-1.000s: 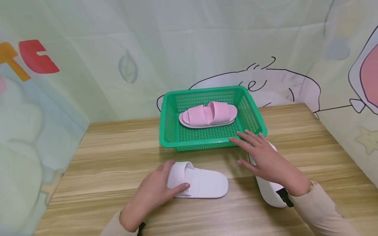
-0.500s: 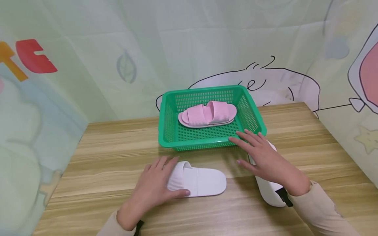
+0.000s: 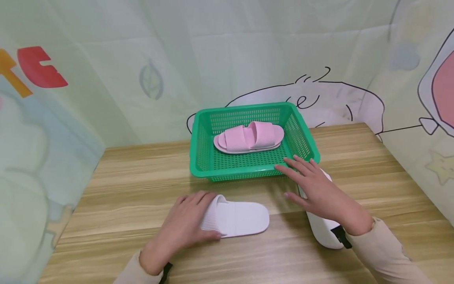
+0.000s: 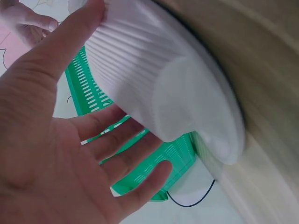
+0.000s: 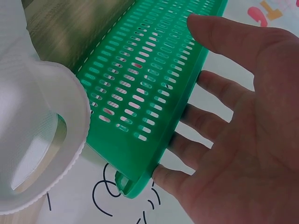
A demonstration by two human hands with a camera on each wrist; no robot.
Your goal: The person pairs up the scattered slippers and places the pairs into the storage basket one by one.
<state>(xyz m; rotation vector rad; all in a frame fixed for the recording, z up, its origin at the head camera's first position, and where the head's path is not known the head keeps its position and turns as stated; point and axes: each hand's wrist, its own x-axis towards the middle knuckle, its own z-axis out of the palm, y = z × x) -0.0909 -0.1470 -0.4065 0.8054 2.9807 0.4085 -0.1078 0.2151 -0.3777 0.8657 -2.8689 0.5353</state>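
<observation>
My left hand holds a white slipper by its ribbed strap, thumb on the near side and fingers on the far side. The slipper lies sole down on the table. In the left wrist view the thumb and fingertips meet the strap's edges. My right hand has its fingers spread, with the fingertips right at the front right rim of a green basket. Below that hand lies a second white slipper, partly hidden by it. Inside the basket sit two pink slippers, one nested in the other.
The basket stands toward the back of the wooden table. Behind it hangs a pale printed curtain, and the curtain also runs along both sides of the table.
The left hand has shifted its grip over the strap, and the white slipper has slid slightly left and turned a little. The right hand has stayed still.
</observation>
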